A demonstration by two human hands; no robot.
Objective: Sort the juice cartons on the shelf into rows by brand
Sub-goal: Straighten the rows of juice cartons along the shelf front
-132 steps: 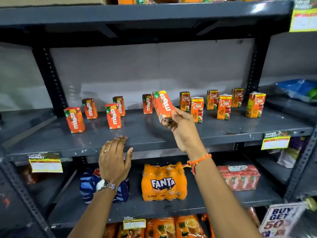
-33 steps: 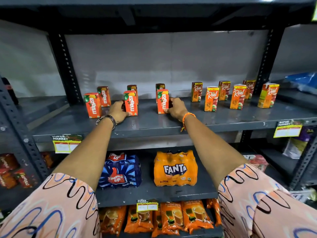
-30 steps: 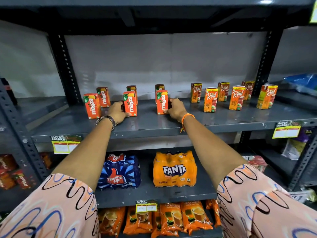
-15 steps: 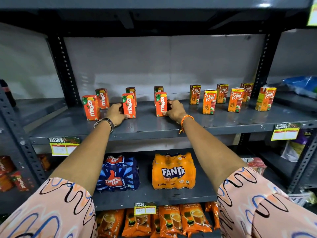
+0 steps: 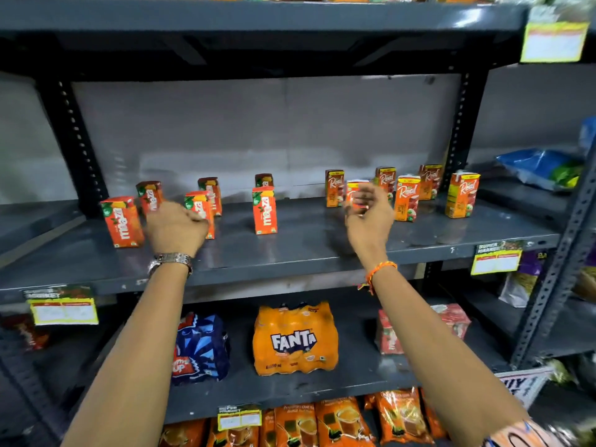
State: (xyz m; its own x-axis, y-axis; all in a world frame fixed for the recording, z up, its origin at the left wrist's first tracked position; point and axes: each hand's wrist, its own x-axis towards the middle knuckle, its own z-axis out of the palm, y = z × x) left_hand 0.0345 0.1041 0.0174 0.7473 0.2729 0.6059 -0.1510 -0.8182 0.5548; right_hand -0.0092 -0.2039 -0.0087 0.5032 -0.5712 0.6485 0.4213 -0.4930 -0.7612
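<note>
The shelf [image 5: 306,250] appears nearly sorted: Maaza cartons [image 5: 264,210] at 9 o'clock, Real cartons [image 5: 407,198] at 3 o'clock; left hand [image 5: 175,229] curled empty, right hand [image 5: 367,217] grip unclear.

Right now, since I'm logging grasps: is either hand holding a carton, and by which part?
Cannot be told for certain. The left hand is closed beside a Maaza carton; the blurred right hand hovers in front of a Real carton.

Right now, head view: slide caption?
Both hands reach between Maaza cartons and Real cartons on grey shelf.
</note>
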